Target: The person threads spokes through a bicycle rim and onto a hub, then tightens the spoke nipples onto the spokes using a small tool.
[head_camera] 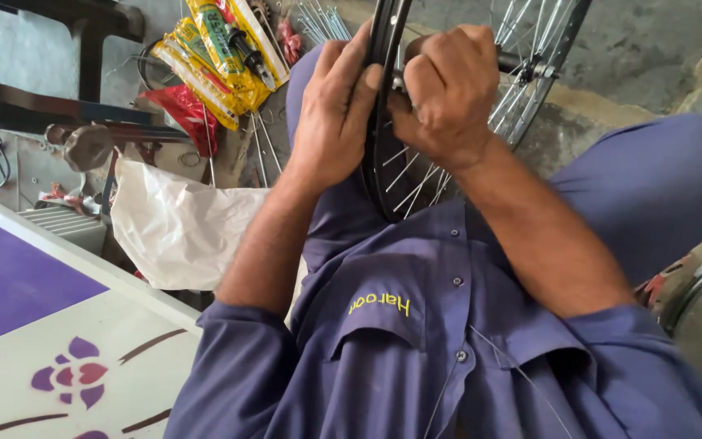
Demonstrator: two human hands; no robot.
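Item: white desk (144, 321) with a purple panel and flower print, lower left; nothing of mine rests on it.

Item: crumpled white plastic bag (176, 223), on the floor just beyond the desk's far edge.

Item: yellow printed packets (213, 49) and a red wrapper (184, 110), on the floor further out, with loose steel spokes (322, 20) beside them.

Item: my left hand (331, 122), fingers wrapped and closed over the rim's near edge.

Item: black metal bicycle wheel rim with thin silver wire spokes (383, 175), standing upright between my knees, above my lap in blue cloth. Judged stiff at the rim and light for its span; the spokes look thin and springy, likely to bend if gripped. Smooth painted metal, possibly slippery. Best taken by the rim itself, hands on opposite sides, never by the spokes.

Item: my right hand (448, 93), clenched tight at the rim's inner side, apparently on a spoke end or small tool; what it pinches is hidden.
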